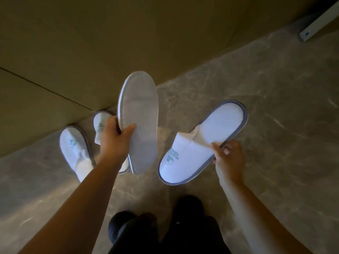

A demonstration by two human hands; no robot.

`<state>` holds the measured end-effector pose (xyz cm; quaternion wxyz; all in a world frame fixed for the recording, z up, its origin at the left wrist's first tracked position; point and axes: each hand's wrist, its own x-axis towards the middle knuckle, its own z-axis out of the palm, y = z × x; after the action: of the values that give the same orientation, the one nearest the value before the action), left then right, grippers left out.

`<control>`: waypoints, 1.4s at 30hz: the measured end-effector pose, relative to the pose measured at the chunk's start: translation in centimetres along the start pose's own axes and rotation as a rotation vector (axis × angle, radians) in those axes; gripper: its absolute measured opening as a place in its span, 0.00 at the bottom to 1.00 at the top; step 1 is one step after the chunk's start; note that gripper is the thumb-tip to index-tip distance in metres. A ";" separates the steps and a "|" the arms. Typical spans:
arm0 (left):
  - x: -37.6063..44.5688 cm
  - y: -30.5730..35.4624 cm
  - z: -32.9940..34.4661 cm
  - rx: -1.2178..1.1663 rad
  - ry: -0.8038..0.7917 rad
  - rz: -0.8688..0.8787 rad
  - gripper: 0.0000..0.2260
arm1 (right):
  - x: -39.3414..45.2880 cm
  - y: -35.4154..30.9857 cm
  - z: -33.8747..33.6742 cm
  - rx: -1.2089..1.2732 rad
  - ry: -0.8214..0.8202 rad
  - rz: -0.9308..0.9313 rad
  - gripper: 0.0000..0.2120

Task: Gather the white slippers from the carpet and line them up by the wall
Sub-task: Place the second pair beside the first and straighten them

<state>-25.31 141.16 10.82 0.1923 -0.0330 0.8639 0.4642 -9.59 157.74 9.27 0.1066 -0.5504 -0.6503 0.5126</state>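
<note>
The left hand has its fingers closed on a slipper held sole-up; the right hand pinches the rim of another. Two more lie by the wall. Best to flip the left one, then set both down beside the pair, toes matching.

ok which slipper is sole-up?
The slipper in the left hand, its textured sole facing the camera. The other three show their white uppers.
</note>
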 end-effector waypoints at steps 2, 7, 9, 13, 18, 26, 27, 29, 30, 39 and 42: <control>1.9 -3.5 2.9 -0.020 0.004 0.017 0.05 | 3.2 3.3 2.4 0.036 0.048 -0.009 0.06; 8.1 -9.1 8.8 -0.009 -0.035 0.115 0.03 | 12.0 9.3 7.7 0.081 0.098 -0.107 0.14; 10.6 -9.7 10.6 -0.040 -0.048 0.150 0.02 | 14.9 10.5 9.1 0.089 0.116 -0.162 0.13; 14.2 -9.6 13.2 -0.098 -0.078 0.215 0.02 | 19.0 11.0 10.2 0.149 0.150 -0.131 0.14; 15.6 -8.5 13.2 -0.044 -0.109 0.329 0.03 | 19.0 9.9 9.6 -0.006 0.126 -0.125 0.29; 14.7 -7.7 11.6 0.182 -0.403 0.478 0.08 | 15.2 4.1 13.0 0.226 -0.177 -0.219 0.22; 14.4 -7.8 11.5 0.218 -0.417 0.512 0.09 | 15.1 3.5 13.2 0.237 -0.231 -0.190 0.18; 13.6 -7.9 10.8 0.264 -0.405 0.647 0.09 | 15.1 2.9 13.3 0.316 -0.338 -0.022 0.16; 13.1 -7.9 10.3 0.287 -0.392 0.726 0.10 | 15.2 2.9 13.1 0.390 -0.375 0.101 0.18; 11.7 -12.2 7.5 0.427 -0.374 0.919 0.20 | 13.4 5.9 12.8 0.464 -0.587 0.328 0.03; 11.7 -13.8 6.6 0.499 -0.389 0.766 0.32 | 13.1 7.1 12.3 0.388 -0.525 0.240 0.17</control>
<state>-30.88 140.09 -7.58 0.1677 0.4210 0.8469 0.2782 -18.80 160.82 -7.40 -0.0228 -0.4416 -0.4767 0.7597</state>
